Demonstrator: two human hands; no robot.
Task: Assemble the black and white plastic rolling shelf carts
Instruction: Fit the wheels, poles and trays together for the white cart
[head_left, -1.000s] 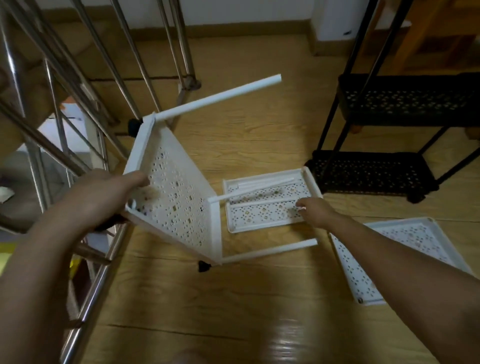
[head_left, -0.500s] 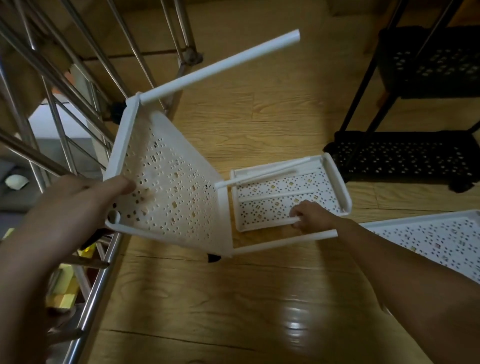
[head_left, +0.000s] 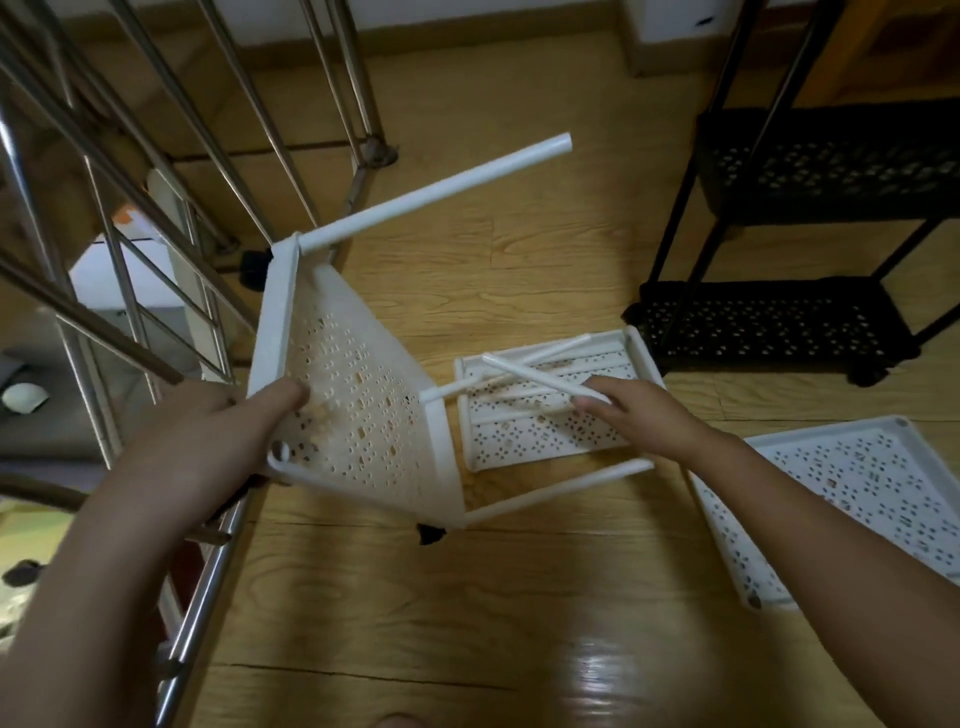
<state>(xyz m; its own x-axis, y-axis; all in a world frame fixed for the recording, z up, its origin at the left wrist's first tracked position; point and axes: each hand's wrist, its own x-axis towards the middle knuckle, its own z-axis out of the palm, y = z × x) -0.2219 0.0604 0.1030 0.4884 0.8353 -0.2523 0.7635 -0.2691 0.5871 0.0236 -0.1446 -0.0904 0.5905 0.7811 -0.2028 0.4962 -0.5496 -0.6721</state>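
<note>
Just changed: the right hand (head_left: 644, 415), which a second ago only reached into the floor tray (head_left: 545, 441) right of the tilted shelf (head_left: 358, 415), now has one loose pole (head_left: 535, 375) raised at an angle across the others lying there.
Meaning for the task: this is likely the fourth upright, bound for the open corner socket (head_left: 280, 451) at the shelf's near-left corner.
Left hand: the left hand (head_left: 208, 457) grips the shelf's left rim, thumb on the perforated face, holding it tipped off the wooden floor (head_left: 467, 597).
Right hand: fingers and thumb pinch the loose pole near its right end.
Task's thing: the shelf carries three fitted poles (head_left: 436, 193), all jutting rightward; black casters show at its far and near corners.
Other parts: a spare white tray (head_left: 857, 483) lies far right of the shelf; the black cart (head_left: 779, 322) stands beyond that, already built.
Left of the shelf: a steel railing (head_left: 119, 270).
Writing: no brand, label or lettering can be read anywhere.
</note>
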